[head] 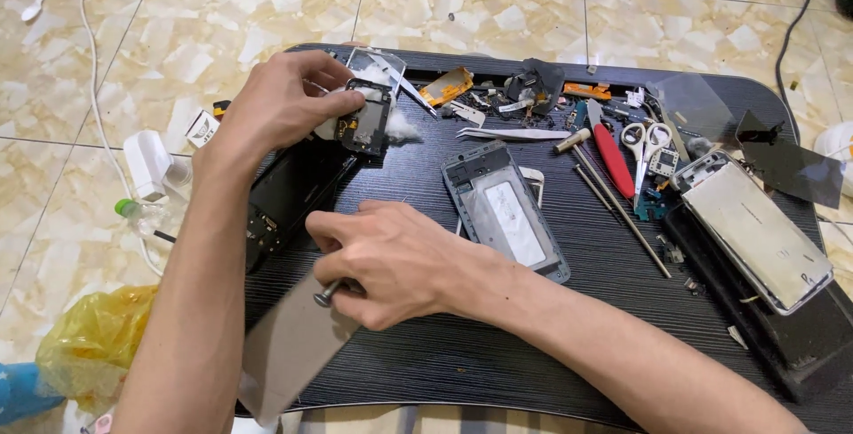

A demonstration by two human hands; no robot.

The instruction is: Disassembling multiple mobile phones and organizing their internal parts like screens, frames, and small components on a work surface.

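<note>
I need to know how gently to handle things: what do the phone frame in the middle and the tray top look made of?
The phone frame looks like grey moulded plastic with a matte rim, and its pale inner plate has a dull metallic sheen, likely thin metal. The tray top looks like black laminate or plastic with a fine printed wood grain, seen in its streaky lines; it could be coated board.

Phone frame [505, 214] lies on table [462, 345] (scissors [644, 143] right).

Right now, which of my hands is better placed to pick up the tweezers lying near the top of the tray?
Probably neither is free: the left hand grips a small phone part, and the right hand holds a metal tool. The tweezers lie right of both, so the right looks better placed.
</note>
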